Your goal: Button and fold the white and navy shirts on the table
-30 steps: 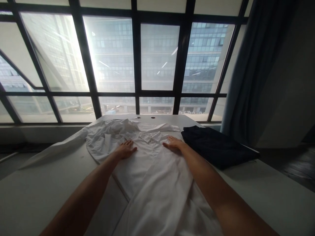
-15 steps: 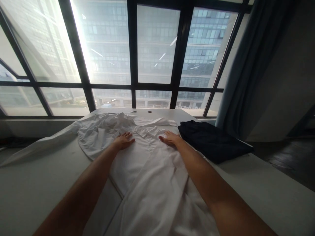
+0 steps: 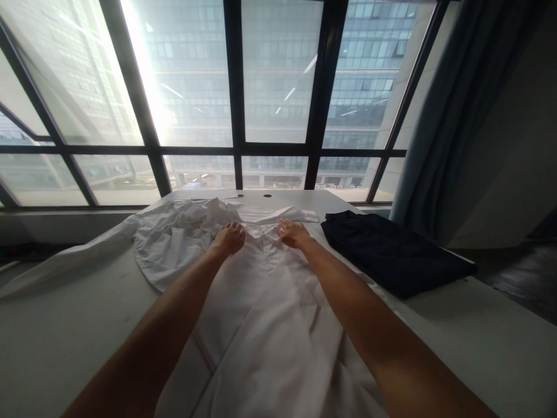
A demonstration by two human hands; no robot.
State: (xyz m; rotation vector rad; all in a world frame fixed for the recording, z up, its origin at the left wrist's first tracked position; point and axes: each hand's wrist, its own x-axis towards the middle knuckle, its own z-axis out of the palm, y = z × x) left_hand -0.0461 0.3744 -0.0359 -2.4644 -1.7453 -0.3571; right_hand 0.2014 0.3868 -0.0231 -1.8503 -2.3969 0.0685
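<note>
While the white shirt (image 3: 261, 302) lies front-up down the middle of the tabletop (image 3: 65, 337), its body looks smoothed, but one sleeve still sprawls rumpled toward the left of the frame. Left hand (image 3: 229, 238) and right hand (image 3: 292, 233) sit at the collar, fingers curled onto the cloth; whether they pinch it I cannot tell. A folded dark garment (image 3: 391, 255) rests at right.
</note>
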